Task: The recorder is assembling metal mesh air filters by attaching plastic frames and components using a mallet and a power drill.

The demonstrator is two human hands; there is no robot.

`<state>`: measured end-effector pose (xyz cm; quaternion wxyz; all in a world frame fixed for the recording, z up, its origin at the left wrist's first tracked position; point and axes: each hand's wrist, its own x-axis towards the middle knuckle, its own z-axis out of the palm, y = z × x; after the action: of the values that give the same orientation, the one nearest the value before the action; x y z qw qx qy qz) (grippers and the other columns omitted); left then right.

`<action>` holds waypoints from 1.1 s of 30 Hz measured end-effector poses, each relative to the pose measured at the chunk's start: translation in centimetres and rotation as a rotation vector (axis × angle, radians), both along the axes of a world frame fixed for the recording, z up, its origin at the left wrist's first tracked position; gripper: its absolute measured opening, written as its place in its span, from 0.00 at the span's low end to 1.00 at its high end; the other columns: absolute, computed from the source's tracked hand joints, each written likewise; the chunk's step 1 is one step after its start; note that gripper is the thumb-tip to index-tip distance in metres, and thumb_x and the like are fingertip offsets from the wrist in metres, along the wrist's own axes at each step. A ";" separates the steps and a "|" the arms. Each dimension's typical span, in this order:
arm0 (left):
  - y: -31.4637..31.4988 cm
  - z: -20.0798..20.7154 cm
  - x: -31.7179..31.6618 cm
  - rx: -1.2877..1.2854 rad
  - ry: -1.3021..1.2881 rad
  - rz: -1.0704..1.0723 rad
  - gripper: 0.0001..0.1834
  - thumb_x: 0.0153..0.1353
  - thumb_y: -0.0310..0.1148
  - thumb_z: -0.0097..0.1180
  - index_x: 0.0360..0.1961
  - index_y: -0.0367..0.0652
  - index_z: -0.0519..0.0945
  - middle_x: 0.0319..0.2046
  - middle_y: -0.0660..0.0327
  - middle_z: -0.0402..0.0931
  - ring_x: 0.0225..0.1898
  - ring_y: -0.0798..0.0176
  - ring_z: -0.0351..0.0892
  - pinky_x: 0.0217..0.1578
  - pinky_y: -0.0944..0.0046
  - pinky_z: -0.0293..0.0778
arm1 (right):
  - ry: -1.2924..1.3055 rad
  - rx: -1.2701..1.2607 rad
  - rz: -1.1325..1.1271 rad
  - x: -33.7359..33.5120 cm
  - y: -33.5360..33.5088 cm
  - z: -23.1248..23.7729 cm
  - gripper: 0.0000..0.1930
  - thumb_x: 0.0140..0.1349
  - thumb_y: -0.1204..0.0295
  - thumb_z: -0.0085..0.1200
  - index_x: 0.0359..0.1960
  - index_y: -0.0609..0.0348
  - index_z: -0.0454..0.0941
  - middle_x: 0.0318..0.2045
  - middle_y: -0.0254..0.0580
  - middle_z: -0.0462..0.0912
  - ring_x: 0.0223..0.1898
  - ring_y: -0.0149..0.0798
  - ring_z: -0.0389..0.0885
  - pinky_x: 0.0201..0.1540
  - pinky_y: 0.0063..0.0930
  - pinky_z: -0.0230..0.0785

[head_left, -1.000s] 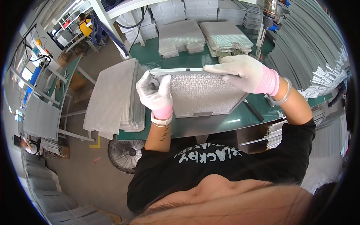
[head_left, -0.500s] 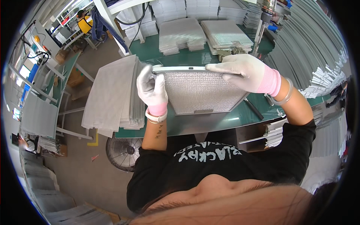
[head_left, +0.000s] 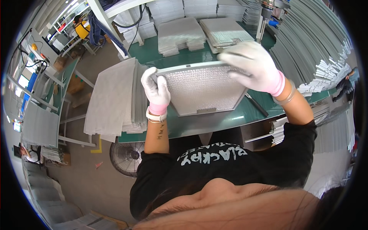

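Note:
A metal mesh filter panel with a thin light-grey frame stands tilted on the green table in front of me. A small notch-like tab shows at its lower edge. My left hand, in a white glove with a pink cuff, is closed on the panel's upper left corner. My right hand, gloved alike, straddles the frame near the upper right corner, fingers above the edge and thumb over the mesh. It is slightly blurred. Right of the panel lies a tool with a black handle.
Left of the panel is a tall stack of mesh sheets. Two more stacks, a notched one and another, lie at the back. Bundled frame strips rise on the right. A floor fan stands below the table's left end.
My right hand has shifted slightly and its fingers have lifted from lying along the top edge. The panel's top has tilted a little, its right side higher. My left hand keeps its hold.

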<state>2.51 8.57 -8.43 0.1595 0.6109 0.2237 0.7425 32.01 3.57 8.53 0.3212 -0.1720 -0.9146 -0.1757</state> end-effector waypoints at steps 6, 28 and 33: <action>0.1 6.4 -0.9 -0.030 0.114 0.055 0.16 0.68 0.19 0.46 0.57 0.38 0.68 0.44 0.60 0.73 0.41 0.68 0.76 0.45 0.71 0.72 | 0.432 -0.210 -0.412 7.6 -1.7 -14.2 0.15 0.59 0.81 0.54 0.48 0.58 0.80 0.35 0.47 0.83 0.36 0.52 0.82 0.43 0.39 0.75; -0.2 6.8 15.7 0.136 1.107 0.298 0.44 0.44 0.53 0.70 0.61 0.41 0.72 0.24 0.63 0.74 0.30 0.59 0.75 0.36 0.57 0.70 | 0.695 -0.663 -0.298 12.5 -12.4 -0.3 0.28 0.73 0.74 0.39 0.73 0.65 0.50 0.38 0.46 0.76 0.22 0.22 0.69 0.27 0.15 0.66; 0.3 7.3 14.7 0.226 1.110 0.172 0.30 0.51 0.44 0.68 0.53 0.42 0.76 0.26 0.62 0.76 0.30 0.56 0.77 0.38 0.54 0.70 | 0.704 -0.351 -0.317 12.7 -11.3 -3.3 0.29 0.71 0.79 0.39 0.73 0.64 0.51 0.41 0.48 0.77 0.26 0.25 0.70 0.31 0.18 0.67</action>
<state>17.25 8.84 -1.16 -0.1093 0.9021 0.2421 0.3401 44.68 -7.71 5.23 0.5487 -0.4120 -0.7275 0.0051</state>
